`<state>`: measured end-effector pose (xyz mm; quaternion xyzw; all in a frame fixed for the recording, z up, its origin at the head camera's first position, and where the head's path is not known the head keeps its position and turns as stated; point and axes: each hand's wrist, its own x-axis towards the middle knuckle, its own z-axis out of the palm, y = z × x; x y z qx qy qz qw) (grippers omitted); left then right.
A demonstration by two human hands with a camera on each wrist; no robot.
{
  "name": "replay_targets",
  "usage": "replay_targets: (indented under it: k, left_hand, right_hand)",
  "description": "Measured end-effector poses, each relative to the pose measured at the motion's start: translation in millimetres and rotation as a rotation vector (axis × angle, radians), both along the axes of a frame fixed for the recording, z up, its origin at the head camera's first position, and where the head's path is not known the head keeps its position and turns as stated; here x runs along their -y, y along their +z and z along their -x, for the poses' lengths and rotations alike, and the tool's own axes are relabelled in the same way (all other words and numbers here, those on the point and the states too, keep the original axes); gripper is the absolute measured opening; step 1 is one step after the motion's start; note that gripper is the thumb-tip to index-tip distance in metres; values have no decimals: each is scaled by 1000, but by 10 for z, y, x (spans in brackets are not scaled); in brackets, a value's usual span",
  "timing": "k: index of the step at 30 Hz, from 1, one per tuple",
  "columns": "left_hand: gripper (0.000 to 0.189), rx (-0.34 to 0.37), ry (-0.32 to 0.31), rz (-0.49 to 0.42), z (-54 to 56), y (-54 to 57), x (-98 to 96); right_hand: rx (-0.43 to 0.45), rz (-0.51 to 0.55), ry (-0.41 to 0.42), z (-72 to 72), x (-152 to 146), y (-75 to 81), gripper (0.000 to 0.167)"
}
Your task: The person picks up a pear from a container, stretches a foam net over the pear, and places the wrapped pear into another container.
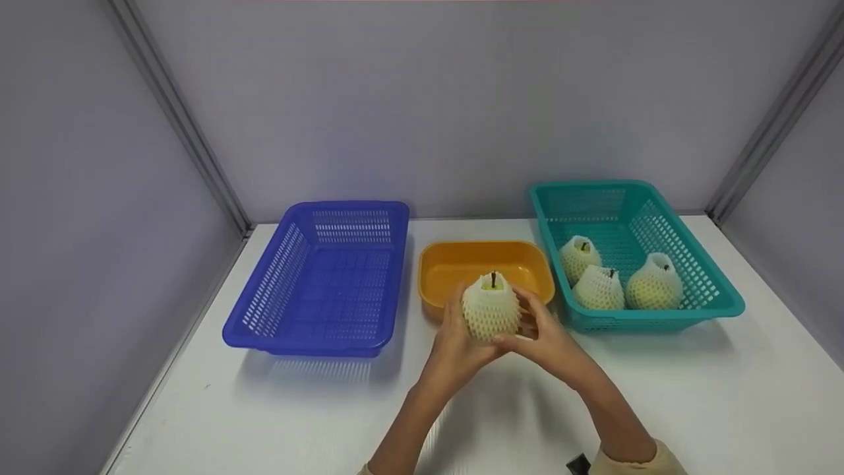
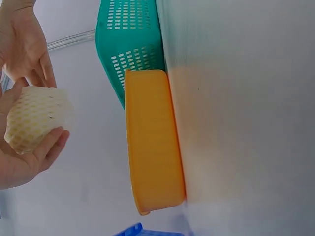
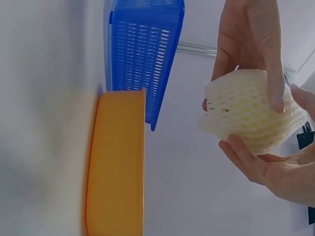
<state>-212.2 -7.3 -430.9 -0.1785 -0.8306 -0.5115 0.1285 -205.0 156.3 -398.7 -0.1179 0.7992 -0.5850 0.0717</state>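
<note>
A pear in a white foam net stands upright between my two hands, its dark stem on top. My left hand grips its left side; in the right wrist view this hand's thumb lies across the net. From the other side my right hand holds the pear, thumb at its lower front. In the right wrist view the right hand's fingers bend against the net. The pear is held in front of an orange tub and overlaps its near rim in the head view.
A blue basket with slotted sides stands left of the tub. On the right, a green basket holds three more netted pears near its front. Grey panels enclose the white table at the back and sides.
</note>
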Motion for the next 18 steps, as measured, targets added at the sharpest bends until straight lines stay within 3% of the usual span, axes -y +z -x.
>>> replay_targets:
  k: [5, 12, 18]
  left_hand:
    - [108, 59, -47, 39, -48, 23, -5]
    - [113, 210, -176, 50, -135, 124, 27]
    - [111, 243, -273, 57, -147, 164, 6]
  right_hand:
    - [44, -34, -13, 22, 38, -42, 87]
    - [63, -73, -14, 48, 30, -53, 97]
    - [57, -2, 1, 58, -76, -50, 91]
